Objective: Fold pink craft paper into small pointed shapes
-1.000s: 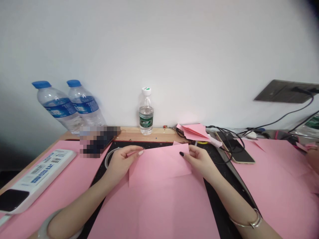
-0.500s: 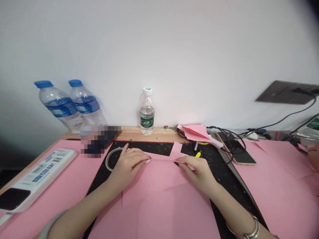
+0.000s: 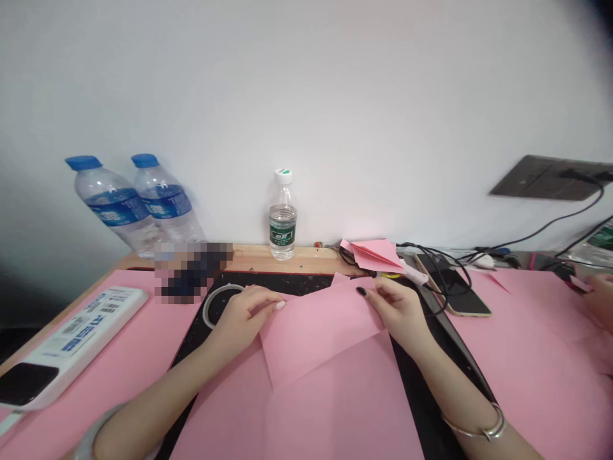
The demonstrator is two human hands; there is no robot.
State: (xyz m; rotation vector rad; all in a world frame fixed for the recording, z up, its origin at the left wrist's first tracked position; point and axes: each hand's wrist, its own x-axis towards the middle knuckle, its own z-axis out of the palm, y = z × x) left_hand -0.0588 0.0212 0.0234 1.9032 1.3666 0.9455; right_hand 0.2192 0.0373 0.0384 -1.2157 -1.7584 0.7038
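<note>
A small pink paper sheet (image 3: pixel 320 329) is tilted above a large pink sheet (image 3: pixel 335 409) that lies on a black mat (image 3: pixel 433 383). My left hand (image 3: pixel 246 319) pinches the small sheet near its upper left corner between thumb and fingers. At the upper right corner, my right hand (image 3: pixel 397 310) grips the same sheet, its dark-nailed thumb in front. Behind the sheet, a small pink paper piece (image 3: pixel 340 278) shows in part. A white ring (image 3: pixel 211 306) lies on the mat beside my left hand.
Two large bottles (image 3: pixel 115 207) and a small bottle (image 3: pixel 282 220) stand along the wall. A white power bank (image 3: pixel 81 345) lies left. Folded pink paper (image 3: pixel 376 255), black cables (image 3: pixel 450 255) and a phone (image 3: pixel 454 287) are at right. Another person's hand (image 3: pixel 601 297) shows at the right edge.
The small sheet has been lifted and tilted, its right end moving up and rightward with my right hand. My left hand has shifted slightly and its fingers are more drawn in.
</note>
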